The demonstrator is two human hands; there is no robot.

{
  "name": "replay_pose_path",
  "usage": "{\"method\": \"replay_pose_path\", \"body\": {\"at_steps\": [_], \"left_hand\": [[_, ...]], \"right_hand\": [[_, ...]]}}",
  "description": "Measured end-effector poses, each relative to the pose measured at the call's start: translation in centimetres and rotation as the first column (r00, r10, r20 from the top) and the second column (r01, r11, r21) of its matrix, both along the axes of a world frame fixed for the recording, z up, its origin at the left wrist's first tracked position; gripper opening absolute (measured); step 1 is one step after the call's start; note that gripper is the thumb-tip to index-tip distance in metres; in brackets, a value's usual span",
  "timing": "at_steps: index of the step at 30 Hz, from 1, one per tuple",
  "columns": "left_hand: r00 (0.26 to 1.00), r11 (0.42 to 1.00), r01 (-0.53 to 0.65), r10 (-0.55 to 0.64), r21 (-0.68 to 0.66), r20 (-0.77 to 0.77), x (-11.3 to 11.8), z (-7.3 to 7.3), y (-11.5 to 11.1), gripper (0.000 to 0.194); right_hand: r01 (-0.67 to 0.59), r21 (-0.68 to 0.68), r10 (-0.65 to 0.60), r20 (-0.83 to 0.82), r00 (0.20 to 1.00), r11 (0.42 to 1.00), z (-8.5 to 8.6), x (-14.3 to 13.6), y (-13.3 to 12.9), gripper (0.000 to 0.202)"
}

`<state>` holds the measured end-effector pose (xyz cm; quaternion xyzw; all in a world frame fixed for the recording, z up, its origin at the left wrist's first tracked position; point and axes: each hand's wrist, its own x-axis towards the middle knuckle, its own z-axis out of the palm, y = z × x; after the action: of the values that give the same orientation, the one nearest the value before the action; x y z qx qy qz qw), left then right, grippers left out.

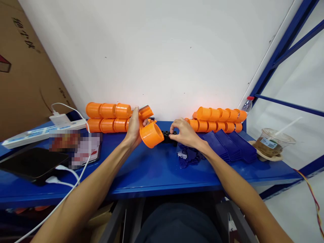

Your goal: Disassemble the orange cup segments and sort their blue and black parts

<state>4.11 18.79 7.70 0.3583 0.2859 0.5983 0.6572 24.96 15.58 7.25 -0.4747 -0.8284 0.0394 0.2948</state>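
Note:
My left hand [135, 127] is wrapped round an orange plastic part [151, 134] with a round cup-like end facing me and a smaller piece above it. My right hand [184, 132] is at a black item [167, 137] with round holes on the blue table, thumb and forefinger curled close together over it. Whatever may be between those fingertips is too small to make out. Just below my right hand lies a heap of crumpled dark blue pieces [188, 156]. Rows of stacked orange cups stand behind my left hand [107, 111] and to the right of my right hand [220, 114].
On the blue table [149, 172], a power strip [37, 133], a black power bank [34, 163] and white cables lie at left. Stacked blue sheets [227, 145], a drink cup with a straw [270, 143] and a bottle [248, 104] are at right. A white wall rises behind.

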Motion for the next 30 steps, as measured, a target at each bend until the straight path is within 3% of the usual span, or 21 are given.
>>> {"method": "replay_pose_path", "body": {"at_steps": [4,12,22,30], "left_hand": [[0.999,0.999,-0.025,0.026,0.035,-0.028,0.5,0.0,-0.3,0.057],[0.999,0.998,-0.037,0.038,0.045,-0.015,0.7,0.5,-0.9,0.055],[0.998,0.998,-0.049,0.05,0.029,-0.034,1.0,0.8,-1.2,0.052],[1.0,1.0,-0.013,0.013,0.024,-0.023,0.7,0.2,-0.7,0.056]], "right_hand": [[0.001,-0.044,0.004,0.119,0.993,0.999,-1.1,-0.7,0.3,0.014],[0.067,-0.069,-0.052,0.206,0.977,0.995,-1.9,-0.2,1.3,0.012],[0.09,-0.089,-0.064,0.259,0.964,0.992,-2.0,-0.1,1.5,0.011],[0.06,-0.1,-0.033,0.25,0.968,0.993,-1.3,0.3,1.2,0.008]]}}
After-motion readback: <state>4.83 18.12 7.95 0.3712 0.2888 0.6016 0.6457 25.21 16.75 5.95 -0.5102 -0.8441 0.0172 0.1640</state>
